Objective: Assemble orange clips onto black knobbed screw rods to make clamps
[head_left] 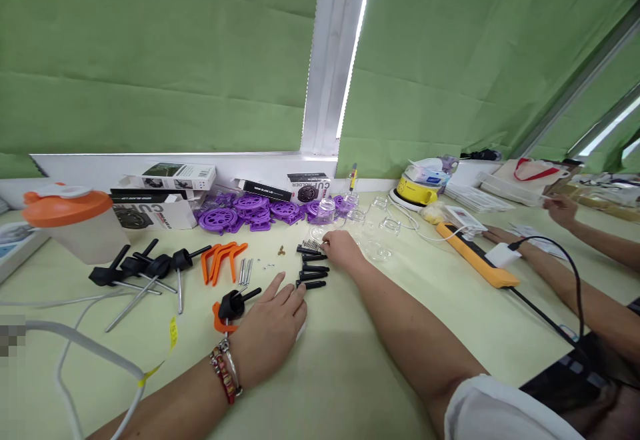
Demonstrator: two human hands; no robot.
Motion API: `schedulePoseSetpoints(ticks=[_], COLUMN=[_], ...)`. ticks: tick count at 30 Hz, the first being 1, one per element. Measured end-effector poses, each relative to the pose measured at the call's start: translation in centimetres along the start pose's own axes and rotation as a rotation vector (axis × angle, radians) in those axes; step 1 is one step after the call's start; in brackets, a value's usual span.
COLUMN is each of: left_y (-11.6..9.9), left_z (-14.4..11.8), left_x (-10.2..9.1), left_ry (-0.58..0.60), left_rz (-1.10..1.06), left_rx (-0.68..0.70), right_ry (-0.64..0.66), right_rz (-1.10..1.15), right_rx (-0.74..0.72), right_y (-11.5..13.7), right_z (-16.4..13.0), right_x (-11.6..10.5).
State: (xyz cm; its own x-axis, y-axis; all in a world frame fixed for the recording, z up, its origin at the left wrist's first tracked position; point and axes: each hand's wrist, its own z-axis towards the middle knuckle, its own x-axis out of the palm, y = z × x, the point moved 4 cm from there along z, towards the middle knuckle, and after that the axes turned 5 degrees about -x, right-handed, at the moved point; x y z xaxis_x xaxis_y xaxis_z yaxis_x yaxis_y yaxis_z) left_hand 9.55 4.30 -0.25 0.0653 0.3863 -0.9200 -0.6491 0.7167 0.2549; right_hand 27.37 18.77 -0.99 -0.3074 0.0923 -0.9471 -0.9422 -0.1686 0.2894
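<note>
My left hand (275, 327) lies palm down on the table, its fingers stretched out, to the left of several short black plastic pieces (314, 269). Just left of it is a black knob with a side handle (233, 305), with an orange piece (221, 320) against it. My right hand (342, 249) reaches to the small metal springs (311, 244) at the top of the black row. Its fingertips are pressed together; what they pinch, if anything, is hidden. Metal pins (245, 271), tiny silver bits (270, 267) and brass pieces (281, 251) lie between the orange hooks (223, 260) and the black pieces.
Purple wheel-like parts (253, 210) are piled along the back beside cartons (155, 210). Clear plastic cups (389, 227) stand beyond my right hand. Black-handled rods (150, 267) and a shaker bottle (70, 220) are left. An orange power strip (475, 257) and another person's arms are right.
</note>
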Motion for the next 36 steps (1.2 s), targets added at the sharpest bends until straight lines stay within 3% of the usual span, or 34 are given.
schedulePoseSetpoints(ticks=[5, 17, 22, 27, 36], left_y=[-0.7, -0.7, -0.7, -0.9, -1.0], left_z=[0.5, 1.2, 1.2, 1.1, 0.7], left_x=[0.7, 1.4, 1.3, 1.0, 1.0], left_ry=[0.046, 0.192, 0.167, 0.100, 0.042], left_rz=[0.010, -0.085, -0.085, -0.056, -0.020], left_rx=[0.005, -0.084, -0.078, -0.043, 0.016], right_ry=[-0.012, -0.041, -0.058, 0.025, 0.162], right_rz=[-0.009, -0.065, -0.084, -0.076, -0.085], right_rx=[-0.041, -0.054, -0.150, -0.299, -0.291], right_y=[0.3, 0.3, 2.1, 5.8, 8.1], right_z=[0.1, 0.7, 0.3, 1.1, 3.8], right_x=[1.2, 0.8, -0.1, 0.1, 1.7])
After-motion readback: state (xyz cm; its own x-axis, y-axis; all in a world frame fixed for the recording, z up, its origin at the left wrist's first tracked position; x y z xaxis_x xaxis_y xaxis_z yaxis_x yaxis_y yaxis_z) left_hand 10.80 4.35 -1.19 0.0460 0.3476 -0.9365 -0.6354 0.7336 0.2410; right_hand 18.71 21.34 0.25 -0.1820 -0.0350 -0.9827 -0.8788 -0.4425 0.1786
